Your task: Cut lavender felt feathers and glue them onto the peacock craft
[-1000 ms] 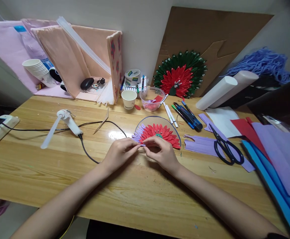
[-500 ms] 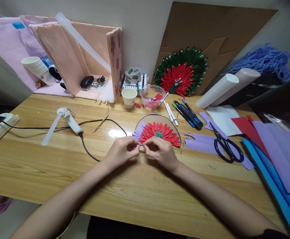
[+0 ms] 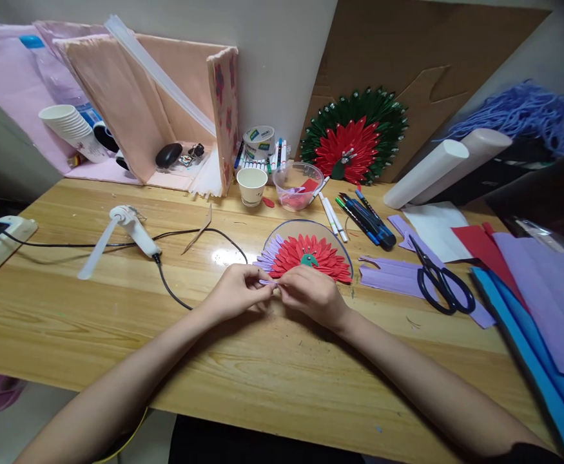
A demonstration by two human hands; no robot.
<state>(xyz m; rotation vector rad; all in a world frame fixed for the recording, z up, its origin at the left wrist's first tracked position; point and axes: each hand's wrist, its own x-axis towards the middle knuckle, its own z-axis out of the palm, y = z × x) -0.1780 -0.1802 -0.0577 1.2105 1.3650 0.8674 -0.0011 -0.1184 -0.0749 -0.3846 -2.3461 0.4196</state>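
Note:
Between the fingertips of both hands is a small purple paper petal (image 3: pixel 267 281). My left hand (image 3: pixel 236 288) pinches it from the left, and my right hand (image 3: pixel 313 293) is closed on its right end. Just beyond the hands lies a round clear disc (image 3: pixel 291 227) with a dark rim. Red petals (image 3: pixel 327 258) fan across it around a green bird-head piece (image 3: pixel 309 259), and purple petals (image 3: pixel 268 254) cover its left side. The disc's front edge is hidden behind my hands.
A white glue gun (image 3: pixel 136 232) with its cord lies at left. Black scissors (image 3: pixel 443 283) rest on purple paper strips (image 3: pixel 390 277) at right. Behind are a paper cup (image 3: pixel 251 187), a clear bowl (image 3: pixel 296 193), markers (image 3: pixel 363 222) and a finished green-and-red fan (image 3: pixel 383 129) against cardboard.
The purple petal shows more clearly between my fingers now. My right fingers have rolled over and closed further, while my left hand has shifted slightly.

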